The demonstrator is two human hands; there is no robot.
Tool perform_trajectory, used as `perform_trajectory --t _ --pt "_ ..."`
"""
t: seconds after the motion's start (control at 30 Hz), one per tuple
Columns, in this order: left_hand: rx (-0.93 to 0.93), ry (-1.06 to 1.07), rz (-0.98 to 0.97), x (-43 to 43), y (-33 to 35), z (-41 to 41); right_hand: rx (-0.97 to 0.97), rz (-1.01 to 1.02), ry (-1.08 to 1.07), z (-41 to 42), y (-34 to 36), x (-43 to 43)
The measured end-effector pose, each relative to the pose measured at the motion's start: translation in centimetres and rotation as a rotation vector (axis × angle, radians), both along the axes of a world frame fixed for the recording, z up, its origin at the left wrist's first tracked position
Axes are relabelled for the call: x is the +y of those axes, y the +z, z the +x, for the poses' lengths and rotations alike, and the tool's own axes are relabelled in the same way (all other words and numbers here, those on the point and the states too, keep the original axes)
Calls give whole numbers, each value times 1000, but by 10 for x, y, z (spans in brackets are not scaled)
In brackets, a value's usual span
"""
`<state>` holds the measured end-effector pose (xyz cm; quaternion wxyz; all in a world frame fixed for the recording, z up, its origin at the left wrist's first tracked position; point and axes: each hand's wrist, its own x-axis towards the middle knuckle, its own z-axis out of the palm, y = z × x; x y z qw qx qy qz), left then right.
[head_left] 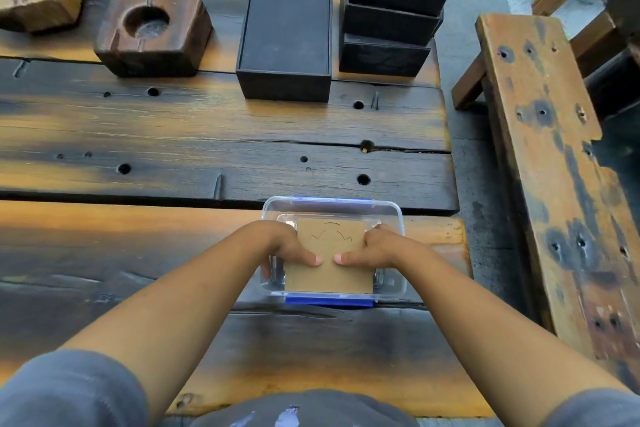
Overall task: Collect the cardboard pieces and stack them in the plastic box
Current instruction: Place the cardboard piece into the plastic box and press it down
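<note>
A clear plastic box (pixel 332 206) with blue clips stands on the wooden table close to me. A brown cardboard piece (pixel 330 276) with thin cut lines on it sits over the box opening. My left hand (pixel 294 248) grips its left edge, thumb pressed on top. On the opposite edge my right hand (pixel 372 248) holds it the same way. I cannot tell whether other pieces lie under it.
A black open box (pixel 285 80) stands mid-table, with stacked black boxes (pixel 388 24) holding wooden blocks and papers to its right. Two wooden blocks with round holes (pixel 152 35) sit at the far left. A wooden bench (pixel 554 149) runs along the right.
</note>
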<state>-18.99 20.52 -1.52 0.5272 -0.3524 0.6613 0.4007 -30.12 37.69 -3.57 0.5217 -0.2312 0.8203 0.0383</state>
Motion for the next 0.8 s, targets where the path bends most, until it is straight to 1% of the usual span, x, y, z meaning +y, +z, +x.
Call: perform_trajectory --t 0.1,0.23,0.37,0.47,0.57,0.63,0.67,0.8 --pt "-7 -16 -24 5 -2 -2 43 16 3 5 -3 -3" --pt "-8 30 8 2 1 -2 16 30 -31 3 1 -3" --pt "3 102 69 -6 1 1 -50 -51 -131 -5 3 1" --pt "0 67 13 -1 -2 0 -13 -9 -88 -1 -1 -1" --pt "-5 46 -59 7 -4 -2 57 17 -101 5 -5 -3" --pt "10 114 -68 9 -5 0 82 -15 -163 10 -6 -2" --pt "41 184 -75 10 -7 3 95 -42 -223 13 -6 0" --pt "219 552 -141 28 -19 23 73 -181 -575 38 -15 9"
